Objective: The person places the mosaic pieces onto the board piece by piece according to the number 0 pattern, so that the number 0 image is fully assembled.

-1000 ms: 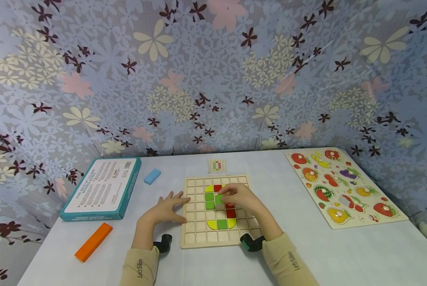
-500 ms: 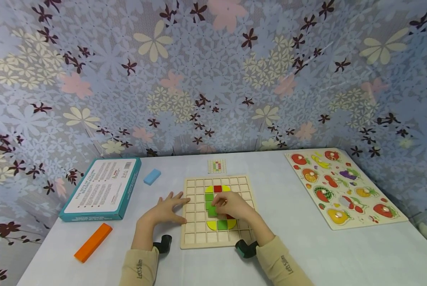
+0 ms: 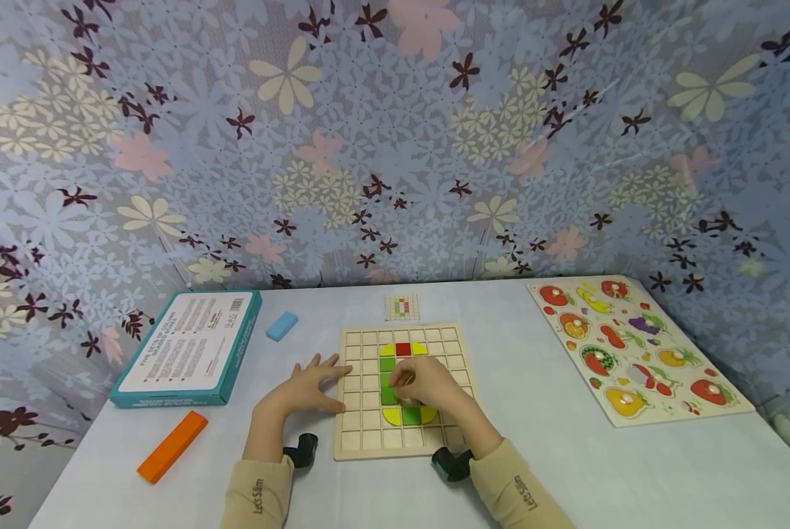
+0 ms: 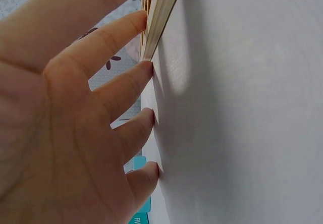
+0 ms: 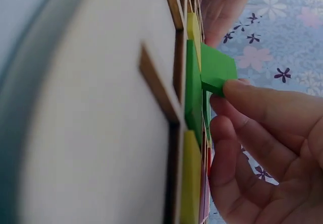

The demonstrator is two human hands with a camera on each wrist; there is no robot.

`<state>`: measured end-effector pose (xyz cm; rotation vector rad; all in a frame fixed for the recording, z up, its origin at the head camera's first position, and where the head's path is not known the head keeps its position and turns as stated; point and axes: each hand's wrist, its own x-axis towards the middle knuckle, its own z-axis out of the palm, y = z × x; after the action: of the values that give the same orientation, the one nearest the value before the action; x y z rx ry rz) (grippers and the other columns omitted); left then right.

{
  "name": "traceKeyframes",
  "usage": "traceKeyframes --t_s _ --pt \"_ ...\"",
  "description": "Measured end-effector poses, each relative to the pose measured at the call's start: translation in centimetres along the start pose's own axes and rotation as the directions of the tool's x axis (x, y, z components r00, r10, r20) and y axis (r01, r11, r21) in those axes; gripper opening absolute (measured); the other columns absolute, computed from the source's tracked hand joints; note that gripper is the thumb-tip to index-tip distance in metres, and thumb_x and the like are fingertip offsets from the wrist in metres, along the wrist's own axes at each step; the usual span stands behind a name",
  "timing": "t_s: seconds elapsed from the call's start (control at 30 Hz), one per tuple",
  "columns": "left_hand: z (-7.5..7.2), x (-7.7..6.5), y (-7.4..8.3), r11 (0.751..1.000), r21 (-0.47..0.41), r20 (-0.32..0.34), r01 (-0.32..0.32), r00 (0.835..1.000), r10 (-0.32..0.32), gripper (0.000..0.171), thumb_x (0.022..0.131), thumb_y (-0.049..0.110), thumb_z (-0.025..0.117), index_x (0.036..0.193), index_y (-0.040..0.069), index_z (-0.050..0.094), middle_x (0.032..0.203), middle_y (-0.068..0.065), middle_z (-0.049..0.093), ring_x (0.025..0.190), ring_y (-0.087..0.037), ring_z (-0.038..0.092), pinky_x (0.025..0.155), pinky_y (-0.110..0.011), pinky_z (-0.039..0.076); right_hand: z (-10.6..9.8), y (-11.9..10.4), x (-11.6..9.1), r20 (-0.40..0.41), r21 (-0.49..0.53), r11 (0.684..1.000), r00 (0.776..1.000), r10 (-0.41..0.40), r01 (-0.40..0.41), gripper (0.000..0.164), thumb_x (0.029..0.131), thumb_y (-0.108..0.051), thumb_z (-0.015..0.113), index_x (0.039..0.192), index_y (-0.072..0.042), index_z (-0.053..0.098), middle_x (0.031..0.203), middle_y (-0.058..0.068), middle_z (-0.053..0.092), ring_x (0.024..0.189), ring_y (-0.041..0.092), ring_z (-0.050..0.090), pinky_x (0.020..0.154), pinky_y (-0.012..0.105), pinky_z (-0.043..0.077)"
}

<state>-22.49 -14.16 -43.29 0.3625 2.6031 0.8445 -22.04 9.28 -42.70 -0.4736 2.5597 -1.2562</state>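
Observation:
A wooden grid board (image 3: 353, 439) lies flat, with yellow rounded pieces, red squares and green squares set in its middle cells. My right hand (image 3: 426, 382) is over the board and hides some of those pieces. In the right wrist view, its thumb and index finger pinch a green square tile (image 5: 217, 66), tilted at the board's surface close beside a green piece (image 5: 193, 85) seated there. My left hand (image 3: 307, 387) rests spread at the board's left edge; its fingertips (image 4: 147, 67) reach the rim and the white tabletop.
Behind the board lies a small pattern card (image 3: 402, 307). To the left are a blue block (image 3: 281, 327), a teal-edged box (image 3: 186, 345) and an orange bar (image 3: 173, 447). A fruit puzzle board (image 3: 633, 345) lies at the right, and a floral curtain (image 3: 395, 147) hangs behind.
With the green tile, my right hand has moved down and left over the board, from the upper middle cells to the left green column. My left hand stays in place.

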Motion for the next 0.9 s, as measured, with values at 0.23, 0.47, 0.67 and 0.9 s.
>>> traceKeyframes --t_s 0.23,0.47,0.67,0.9 --pt "0.0 0.2 -0.1 1.000 0.009 0.005 0.003 1.000 -0.003 0.070 0.071 0.023 0.076 0.135 0.016 0.049 0.151 -0.012 0.025 0.140 -0.038 0.006 0.110 -0.059 -0.005 -0.1 0.2 0.1 0.020 -0.036 0.999 1.000 -0.012 0.013 0.005 0.079 -0.002 0.068 0.081 -0.006 0.068 0.069 -0.002 0.060 0.058 0.012 0.051 0.050 0.023 0.044" --pt "0.1 0.0 -0.1 1.000 0.008 0.002 0.024 1.000 -0.024 0.070 0.071 0.023 0.076 0.135 0.017 0.049 0.151 -0.011 0.025 0.140 -0.037 0.006 0.111 -0.058 -0.005 0.0 0.2 0.1 0.023 -0.071 0.997 1.000 0.000 0.001 0.006 0.080 -0.005 0.068 0.083 -0.009 0.071 0.078 -0.001 0.066 0.059 0.012 0.051 0.051 0.023 0.043" --pt "0.1 -0.2 -0.1 1.000 0.000 0.001 0.017 1.000 -0.017 0.069 0.072 0.022 0.077 0.135 0.016 0.049 0.151 -0.013 0.025 0.140 -0.038 0.006 0.110 -0.059 -0.005 0.0 0.1 0.1 0.038 -0.071 0.997 0.999 0.017 -0.014 0.009 0.081 -0.006 0.067 0.087 -0.008 0.073 0.081 0.001 0.067 0.056 0.012 0.050 0.050 0.022 0.041" --pt "-0.2 0.0 -0.4 1.000 0.000 -0.001 0.008 1.000 -0.008 0.069 0.072 0.022 0.076 0.135 0.015 0.049 0.151 -0.013 0.025 0.140 -0.038 0.006 0.110 -0.059 -0.004 -2.2 -0.3 -0.5 -0.047 -0.101 0.995 0.999 -0.025 0.021 0.013 0.083 -0.009 0.066 0.095 -0.010 0.071 0.085 -0.001 0.064 0.075 0.013 0.054 0.064 0.027 0.048"
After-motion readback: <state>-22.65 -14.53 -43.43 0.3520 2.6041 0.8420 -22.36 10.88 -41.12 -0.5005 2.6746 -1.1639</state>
